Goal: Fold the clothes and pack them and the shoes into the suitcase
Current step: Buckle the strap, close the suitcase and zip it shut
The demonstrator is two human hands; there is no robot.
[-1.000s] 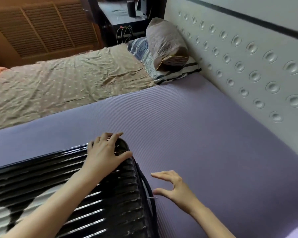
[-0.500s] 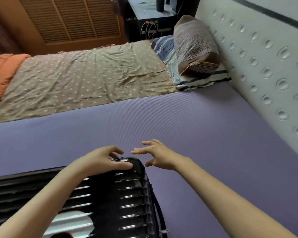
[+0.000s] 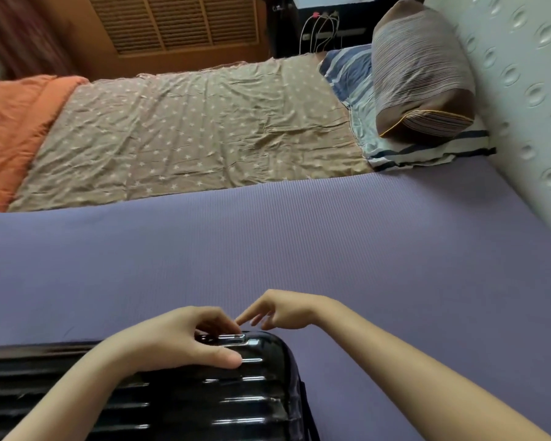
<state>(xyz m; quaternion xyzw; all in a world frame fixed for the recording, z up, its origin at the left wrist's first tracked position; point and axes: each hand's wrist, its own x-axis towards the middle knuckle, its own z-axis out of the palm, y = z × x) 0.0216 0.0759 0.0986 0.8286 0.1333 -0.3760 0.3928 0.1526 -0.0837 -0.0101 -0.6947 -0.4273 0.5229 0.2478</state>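
The glossy black ribbed hard-shell suitcase (image 3: 204, 405) lies flat and closed on the purple ribbed foam mat (image 3: 363, 249) that covers the near part of the bed, at the bottom left of my view with its far right corner towards me. My left hand (image 3: 178, 342) grips that corner, thumb flat on the lid and fingers curled over the far edge. My right hand (image 3: 283, 310) hovers just past the same corner, fingers loose and stretched towards my left fingertips, holding nothing I can see; whether it touches the shell I cannot tell. I judge the case to be stiff and fairly light while unpacked, but slick, as the shiny plastic shows bright glints along every rib, so a flat palm would slide. The rounded corner and the edge give my fingers something to hook. The dark seam band (image 3: 301, 405) down its right side looks like the zip line, and I would look for a pull there, near the corner, rather than pry at the lid. The soft mat should let the case sink a little rather than skate. No clothes or shoes show here. Beyond the mat lie a crumpled tan star-print sheet (image 3: 188, 132) and a brown striped pillow (image 3: 420, 74).
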